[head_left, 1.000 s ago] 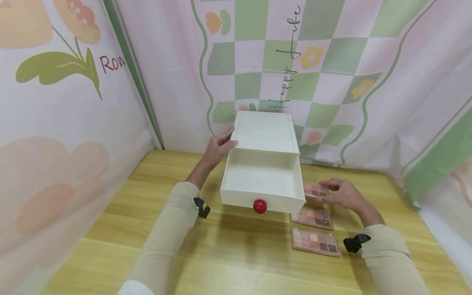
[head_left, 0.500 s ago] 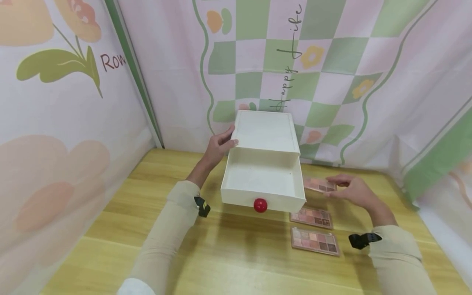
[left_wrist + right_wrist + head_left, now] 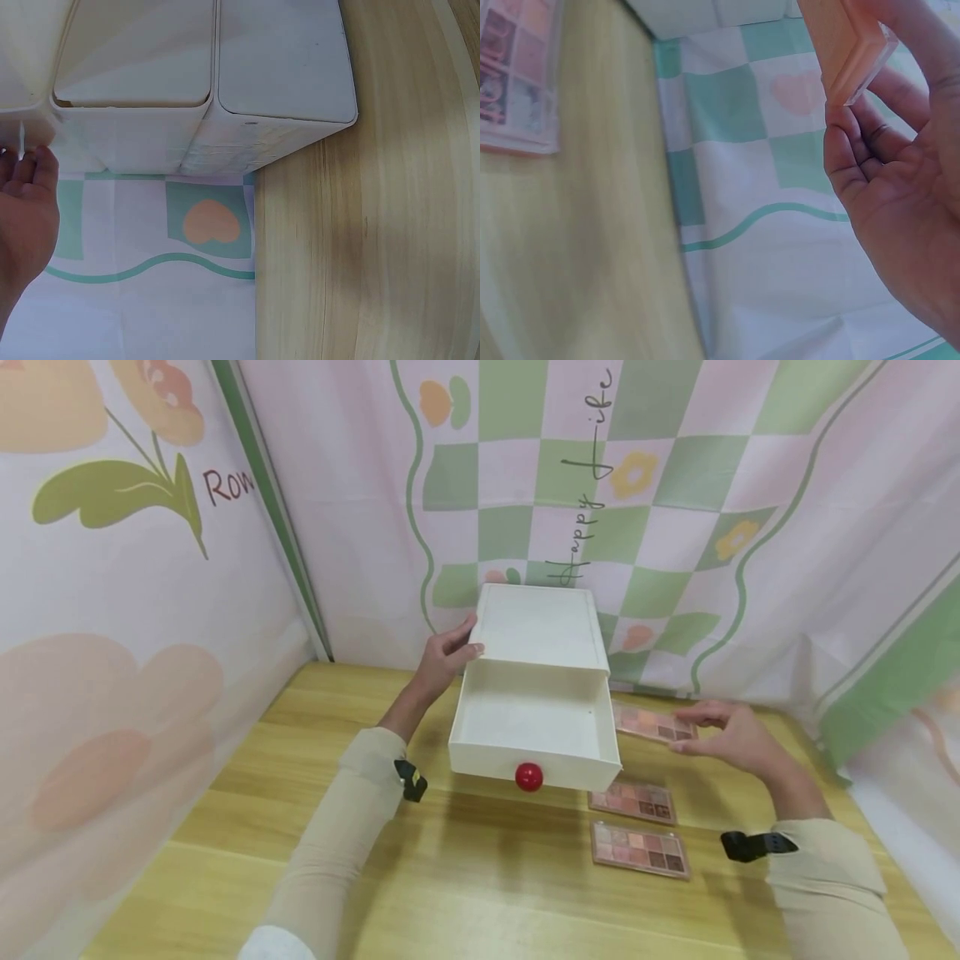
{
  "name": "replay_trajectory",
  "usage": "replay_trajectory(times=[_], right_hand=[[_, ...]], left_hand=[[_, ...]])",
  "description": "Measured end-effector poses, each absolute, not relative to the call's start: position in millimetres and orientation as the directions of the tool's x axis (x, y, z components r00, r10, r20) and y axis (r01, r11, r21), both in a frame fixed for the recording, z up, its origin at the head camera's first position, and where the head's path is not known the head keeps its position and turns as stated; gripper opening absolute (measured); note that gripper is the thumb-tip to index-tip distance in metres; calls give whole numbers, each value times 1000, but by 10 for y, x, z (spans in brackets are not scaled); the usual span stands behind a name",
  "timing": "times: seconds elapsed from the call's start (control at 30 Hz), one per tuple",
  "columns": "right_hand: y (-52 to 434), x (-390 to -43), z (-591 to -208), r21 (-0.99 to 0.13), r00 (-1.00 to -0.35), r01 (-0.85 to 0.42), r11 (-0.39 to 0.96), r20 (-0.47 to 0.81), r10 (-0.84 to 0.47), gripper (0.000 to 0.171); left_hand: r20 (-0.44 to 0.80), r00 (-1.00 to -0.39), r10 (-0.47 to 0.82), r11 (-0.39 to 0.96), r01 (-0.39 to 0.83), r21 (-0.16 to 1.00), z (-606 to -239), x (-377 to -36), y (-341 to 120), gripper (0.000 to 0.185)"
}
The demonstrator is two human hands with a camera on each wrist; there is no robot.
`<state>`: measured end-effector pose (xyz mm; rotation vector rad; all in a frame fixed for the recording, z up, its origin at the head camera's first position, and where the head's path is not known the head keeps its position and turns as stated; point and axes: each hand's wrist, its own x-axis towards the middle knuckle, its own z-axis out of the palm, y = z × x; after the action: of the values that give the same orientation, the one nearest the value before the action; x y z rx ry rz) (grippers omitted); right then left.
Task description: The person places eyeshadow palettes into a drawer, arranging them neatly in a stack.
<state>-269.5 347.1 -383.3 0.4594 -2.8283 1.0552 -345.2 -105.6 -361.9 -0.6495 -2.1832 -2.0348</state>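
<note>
A white drawer cabinet (image 3: 538, 625) stands against the back cloth, its top drawer (image 3: 534, 718) pulled out with the inside bare and a red round knob (image 3: 528, 777) on the front. My left hand (image 3: 442, 664) holds the cabinet's upper left side, thumb near the front edge. In the left wrist view, that hand (image 3: 28, 202) has bent fingers against the top tier. My right hand (image 3: 723, 735) pinches the right end of an eyeshadow palette (image 3: 648, 723), raised beside the cabinet. The right wrist view shows the palette's edge (image 3: 859, 67) between thumb and fingers.
Two more eyeshadow palettes, a middle one (image 3: 637, 800) and a front one (image 3: 640, 849), lie on the wooden table (image 3: 480, 893) right of the drawer. Lower closed tiers (image 3: 285, 60) sit under the open drawer. Printed cloth (image 3: 360, 527) hangs behind and at both sides.
My right hand has lifted the palette up and moved it to the right, clear of the drawer's side. The left hand and the cabinet stay where they were.
</note>
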Motion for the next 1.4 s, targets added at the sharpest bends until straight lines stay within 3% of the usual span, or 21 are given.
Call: replay_trajectory(times=[0.4, 0.73, 1.2, 1.4], right_hand=[[3489, -2544, -3543, -605, -951, -308, 734, 192, -241, 54], [3443, -2488, -3364, -592, -903, -426, 684, 324, -283, 49], [3321, -2345, -3123, -610, -797, -604, 513, 451, -403, 52], [3111, -2275, -2969, -551, -774, -632, 545, 486, -406, 53]], left_hand=[[337, -910, 242, 34, 355, 934, -3615, -3448, -1040, 64], [351, -904, 243, 16, 365, 931, -3621, -3443, -1039, 64], [345, -906, 245, 18, 360, 933, -3617, -3443, -1048, 64], [348, -905, 243, 3, 360, 933, -3615, -3441, -1050, 64]])
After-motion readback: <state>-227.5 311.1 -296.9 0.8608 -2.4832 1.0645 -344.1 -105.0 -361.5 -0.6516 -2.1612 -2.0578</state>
